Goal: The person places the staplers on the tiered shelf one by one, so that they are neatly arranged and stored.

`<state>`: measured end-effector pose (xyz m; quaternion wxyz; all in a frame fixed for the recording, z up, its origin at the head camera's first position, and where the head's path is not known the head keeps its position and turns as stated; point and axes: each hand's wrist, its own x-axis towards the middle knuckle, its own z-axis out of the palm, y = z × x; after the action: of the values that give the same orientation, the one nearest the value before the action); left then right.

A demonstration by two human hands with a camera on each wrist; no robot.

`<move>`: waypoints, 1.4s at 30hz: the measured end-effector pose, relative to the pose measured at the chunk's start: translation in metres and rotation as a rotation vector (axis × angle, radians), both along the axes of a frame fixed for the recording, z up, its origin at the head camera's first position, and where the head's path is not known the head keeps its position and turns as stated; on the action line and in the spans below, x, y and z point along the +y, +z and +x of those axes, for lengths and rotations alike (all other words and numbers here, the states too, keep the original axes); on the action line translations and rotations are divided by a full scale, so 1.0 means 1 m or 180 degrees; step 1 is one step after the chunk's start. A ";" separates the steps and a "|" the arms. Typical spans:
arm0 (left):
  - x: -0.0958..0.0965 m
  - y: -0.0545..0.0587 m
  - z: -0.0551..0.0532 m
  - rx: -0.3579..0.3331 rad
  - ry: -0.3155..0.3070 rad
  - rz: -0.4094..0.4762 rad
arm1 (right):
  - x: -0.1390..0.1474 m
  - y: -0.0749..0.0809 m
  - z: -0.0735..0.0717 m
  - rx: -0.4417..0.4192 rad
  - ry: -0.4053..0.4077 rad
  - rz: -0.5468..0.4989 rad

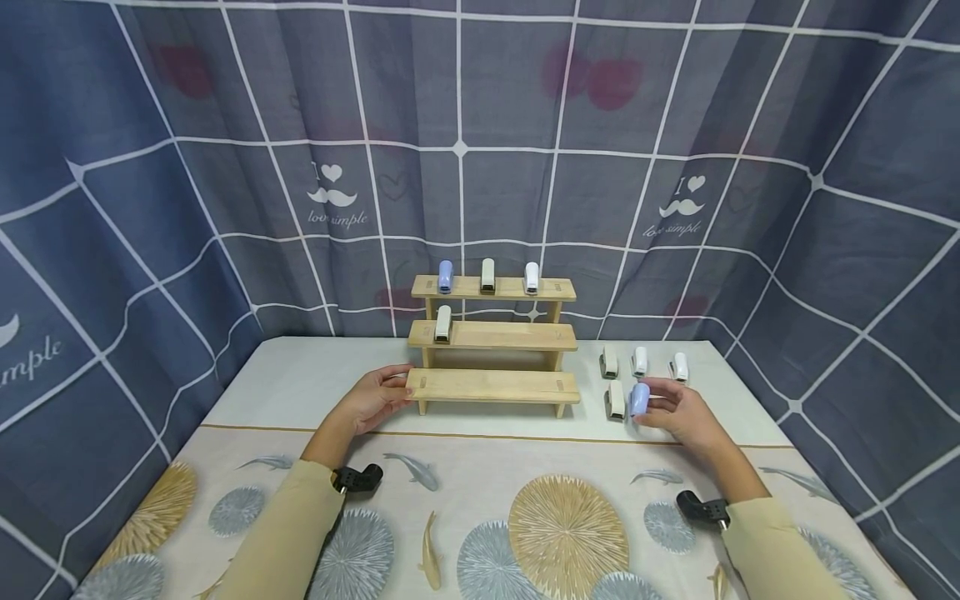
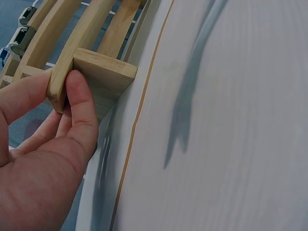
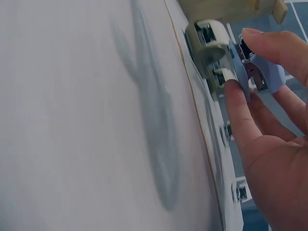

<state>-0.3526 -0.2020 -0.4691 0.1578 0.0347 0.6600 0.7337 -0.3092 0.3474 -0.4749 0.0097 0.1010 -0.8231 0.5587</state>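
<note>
At the right of the table my right hand (image 1: 681,411) pinches a small blue stapler (image 1: 639,400) between thumb and fingers. In the right wrist view the blue stapler (image 3: 271,73) is side-on, its metal inside showing, close beside a cream stapler (image 3: 214,32). My left hand (image 1: 375,402) grips the left end of the lowest step of a three-step wooden rack (image 1: 491,385), thumb and fingers on opposite faces of the board. On the rack's top step stand a blue stapler (image 1: 446,277), a cream stapler (image 1: 487,276) and a white stapler (image 1: 532,277). Another cream stapler (image 1: 443,323) occupies the middle step's left end.
Near the right hand lie two cream staplers (image 1: 616,400) (image 1: 609,362) and two white ones (image 1: 639,361) (image 1: 679,367). A patterned cloth (image 1: 450,492) covers the near table. Dark checked curtains (image 1: 420,192) enclose the back and sides.
</note>
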 end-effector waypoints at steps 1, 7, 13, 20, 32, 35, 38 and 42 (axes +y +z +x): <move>0.000 0.000 0.000 -0.0004 0.0007 -0.0004 | -0.002 0.000 0.001 -0.0006 0.0018 -0.0044; 0.000 0.000 0.001 0.0002 0.0008 -0.0030 | -0.011 -0.001 0.004 -0.0019 0.0143 -0.0365; 0.000 0.000 0.001 0.0018 0.0009 -0.0040 | -0.015 -0.001 0.005 0.0007 0.0137 -0.0456; 0.000 0.000 0.001 0.0020 0.0009 -0.0035 | -0.023 -0.001 0.008 0.0042 0.0105 -0.0439; 0.000 -0.002 0.000 0.0049 0.0004 -0.0046 | -0.043 0.000 0.010 0.0093 0.0137 -0.0552; 0.000 -0.002 0.000 0.0046 0.0000 -0.0045 | -0.049 0.001 0.011 0.0092 0.0172 -0.0580; 0.000 -0.001 0.000 0.0041 -0.0006 -0.0043 | -0.057 0.003 0.012 0.0065 0.0202 -0.0666; 0.000 0.000 0.002 0.0035 -0.0007 -0.0055 | -0.067 0.007 0.012 0.0080 0.0248 -0.0707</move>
<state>-0.3510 -0.2019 -0.4696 0.1552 0.0381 0.6671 0.7276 -0.2969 0.2802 -0.4682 0.0093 0.1382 -0.7514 0.6451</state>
